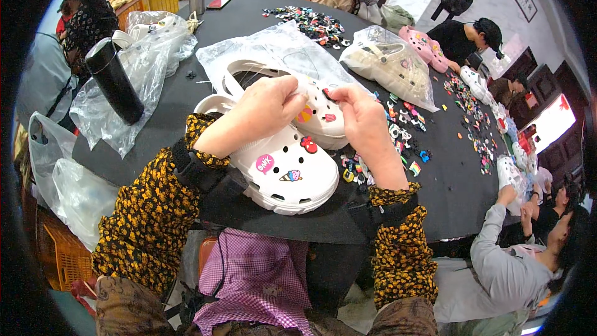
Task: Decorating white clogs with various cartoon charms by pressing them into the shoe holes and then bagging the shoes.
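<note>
Two white clogs with round holes lie on the dark table in front of me. The near clog (283, 174) bears a pink bubble-shaped charm (265, 163), an ice-cream charm (291, 176) and a red charm (308, 144). Behind it, the far clog (323, 126) carries a few colourful charms. My left hand (264, 107) is closed over the far clog's opening, its fingertips pinched together; what they hold is hidden. My right hand (365, 126) pinches a small dark red charm (328, 94) against the far clog's upper.
Loose charms (314, 25) are heaped at the back, with more (407, 124) beside my right hand. A bagged beige clog (392, 65) and a pink clog (425, 48) stand behind. On the left are a black bottle (115, 84) and plastic bags (146, 56). Other people sit around the table.
</note>
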`<move>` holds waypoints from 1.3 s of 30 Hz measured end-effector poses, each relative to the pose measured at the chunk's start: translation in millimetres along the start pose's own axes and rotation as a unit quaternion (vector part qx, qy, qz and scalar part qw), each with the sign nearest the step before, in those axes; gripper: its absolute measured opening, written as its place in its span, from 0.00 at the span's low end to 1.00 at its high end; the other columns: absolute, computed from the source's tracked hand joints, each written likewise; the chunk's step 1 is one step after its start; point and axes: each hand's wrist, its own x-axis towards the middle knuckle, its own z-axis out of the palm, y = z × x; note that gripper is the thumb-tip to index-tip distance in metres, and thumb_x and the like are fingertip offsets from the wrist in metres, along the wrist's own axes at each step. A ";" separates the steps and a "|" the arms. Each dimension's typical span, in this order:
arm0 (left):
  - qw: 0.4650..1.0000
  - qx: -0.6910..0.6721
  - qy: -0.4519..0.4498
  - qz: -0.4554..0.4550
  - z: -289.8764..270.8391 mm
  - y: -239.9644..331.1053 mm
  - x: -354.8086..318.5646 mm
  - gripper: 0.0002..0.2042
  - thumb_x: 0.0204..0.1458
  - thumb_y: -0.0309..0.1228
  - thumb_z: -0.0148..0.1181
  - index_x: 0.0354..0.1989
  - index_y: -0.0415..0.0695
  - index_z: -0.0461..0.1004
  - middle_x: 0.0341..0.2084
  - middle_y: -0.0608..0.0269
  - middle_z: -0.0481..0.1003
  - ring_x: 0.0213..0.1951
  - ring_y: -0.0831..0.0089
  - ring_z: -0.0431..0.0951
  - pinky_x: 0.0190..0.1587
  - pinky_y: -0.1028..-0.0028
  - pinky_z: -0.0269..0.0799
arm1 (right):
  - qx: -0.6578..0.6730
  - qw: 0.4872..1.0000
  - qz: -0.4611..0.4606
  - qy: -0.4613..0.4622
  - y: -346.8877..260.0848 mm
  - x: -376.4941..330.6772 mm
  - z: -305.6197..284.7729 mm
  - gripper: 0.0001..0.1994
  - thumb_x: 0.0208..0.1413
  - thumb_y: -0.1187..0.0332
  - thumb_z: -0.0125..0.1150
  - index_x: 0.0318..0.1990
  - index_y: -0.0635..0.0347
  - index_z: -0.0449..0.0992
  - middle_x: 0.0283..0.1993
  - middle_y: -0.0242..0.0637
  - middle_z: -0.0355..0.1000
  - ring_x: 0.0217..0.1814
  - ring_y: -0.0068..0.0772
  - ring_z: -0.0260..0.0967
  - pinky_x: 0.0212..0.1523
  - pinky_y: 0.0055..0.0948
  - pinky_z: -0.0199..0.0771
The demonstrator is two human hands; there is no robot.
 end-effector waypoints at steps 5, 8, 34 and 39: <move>1.000 -0.010 0.022 0.019 2.5 -2.7 -1.3 0.15 0.53 0.35 0.53 0.22 0.35 0.67 0.17 0.45 0.70 0.22 0.54 0.71 0.27 0.61 0.65 | 0.060 0.997 0.043 0.003 1.0 -1.2 -1.6 0.07 0.55 0.81 0.48 0.39 0.66 0.72 0.35 0.43 0.76 0.38 0.30 0.75 0.41 0.26 0.72; 0.998 -0.020 0.047 0.043 5.6 -6.3 -1.4 0.15 0.53 0.34 0.54 0.21 0.34 0.65 0.14 0.47 0.67 0.16 0.60 0.68 0.23 0.63 0.63 | 0.038 0.999 0.019 -0.002 -1.3 -0.1 -1.9 0.08 0.55 0.81 0.48 0.40 0.65 0.72 0.33 0.42 0.75 0.37 0.32 0.74 0.41 0.27 0.72; 1.000 0.022 -0.006 -0.004 0.6 0.4 4.6 0.14 0.52 0.36 0.53 0.25 0.36 0.70 0.21 0.43 0.73 0.28 0.47 0.75 0.32 0.58 0.69 | -0.140 0.985 -0.076 -0.065 -7.3 -0.4 6.3 0.10 0.47 0.80 0.51 0.38 0.63 0.70 0.31 0.50 0.71 0.38 0.52 0.70 0.39 0.44 0.71; 0.999 0.026 0.030 0.008 3.9 -3.6 0.2 0.15 0.54 0.37 0.54 0.25 0.35 0.66 0.18 0.44 0.70 0.25 0.48 0.72 0.28 0.59 0.66 | -0.134 0.987 -0.059 -0.060 -8.3 1.5 3.0 0.10 0.47 0.80 0.50 0.39 0.62 0.70 0.33 0.50 0.72 0.40 0.52 0.71 0.41 0.43 0.72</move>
